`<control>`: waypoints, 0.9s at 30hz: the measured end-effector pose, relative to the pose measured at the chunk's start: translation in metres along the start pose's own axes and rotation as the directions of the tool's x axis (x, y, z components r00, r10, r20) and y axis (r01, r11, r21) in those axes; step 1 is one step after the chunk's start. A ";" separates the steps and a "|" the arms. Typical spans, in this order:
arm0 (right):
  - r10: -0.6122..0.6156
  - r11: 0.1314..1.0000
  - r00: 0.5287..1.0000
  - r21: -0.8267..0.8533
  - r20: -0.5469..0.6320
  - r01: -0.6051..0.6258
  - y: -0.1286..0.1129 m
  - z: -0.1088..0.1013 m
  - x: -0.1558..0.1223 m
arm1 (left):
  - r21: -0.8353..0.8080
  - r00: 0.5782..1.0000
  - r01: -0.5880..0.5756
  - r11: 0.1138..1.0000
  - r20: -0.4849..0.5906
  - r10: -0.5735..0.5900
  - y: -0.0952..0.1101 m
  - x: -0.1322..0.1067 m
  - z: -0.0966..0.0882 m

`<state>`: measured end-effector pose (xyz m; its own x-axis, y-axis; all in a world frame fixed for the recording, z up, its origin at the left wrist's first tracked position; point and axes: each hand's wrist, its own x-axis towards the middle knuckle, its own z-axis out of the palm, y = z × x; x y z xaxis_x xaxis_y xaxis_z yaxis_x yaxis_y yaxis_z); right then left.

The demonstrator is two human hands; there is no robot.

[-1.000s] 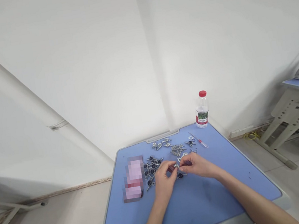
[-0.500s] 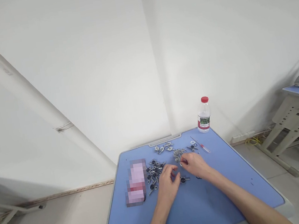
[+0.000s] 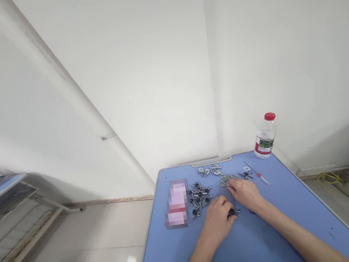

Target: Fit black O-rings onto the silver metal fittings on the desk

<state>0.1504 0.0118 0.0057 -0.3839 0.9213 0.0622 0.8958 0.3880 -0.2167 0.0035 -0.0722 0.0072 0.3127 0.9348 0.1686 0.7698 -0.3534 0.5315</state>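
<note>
My left hand [image 3: 218, 219] is closed with its thumb and fingers around a small metal part with a round black head [image 3: 231, 212], low over the tabletop. My right hand [image 3: 245, 192] pinches at the near edge of a pile of thin metal pins [image 3: 226, 179]; its fingertips hide whatever is between them. To the left of my hands lies a cluster of several black-headed metal parts [image 3: 199, 194]. Several silver pieces with flat ring-like ends [image 3: 207, 171] lie farther back. One more black-headed part [image 3: 246, 174] sits beyond my right hand, beside flat rings [image 3: 247, 168].
A blue-topped table [image 3: 166, 254] carries everything. On its left lies a blurred-out pink flat object [image 3: 177, 205]. A thin screwdriver [image 3: 261, 176] with a red band lies at the right. A red-capped bottle [image 3: 265, 140] stands at the back right corner, near the wall [image 3: 154, 85].
The view has swung, so the table appears farther right. My left hand has closed around the black-headed part that lay beside its thumb. My right hand stays by the pins.
</note>
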 end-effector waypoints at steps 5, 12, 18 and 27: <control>-0.069 0.998 0.997 -0.001 -0.029 0.069 0.003 0.009 -0.002 | -0.024 1.000 -0.004 1.000 0.006 0.004 -0.002 -0.002 0.002; -0.080 0.997 0.996 0.017 -0.038 0.081 0.006 0.014 -0.003 | -0.162 0.997 0.054 0.985 -0.041 -0.061 -0.002 -0.003 -0.004; -0.036 0.996 0.995 0.081 -0.091 0.043 0.012 0.009 -0.004 | -0.399 0.973 0.006 0.917 -0.209 -0.097 0.002 -0.001 -0.022; -0.016 0.982 0.980 0.181 -0.198 0.053 0.024 0.003 -0.014 | -0.717 0.791 -0.033 0.697 -0.445 -0.420 -0.054 0.004 -0.047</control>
<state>0.1768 0.0080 -0.0029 -0.3463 0.9021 0.2575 0.8192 0.4245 -0.3856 -0.0630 -0.0474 0.0180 -0.3233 0.9042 0.2792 0.1275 -0.2507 0.9596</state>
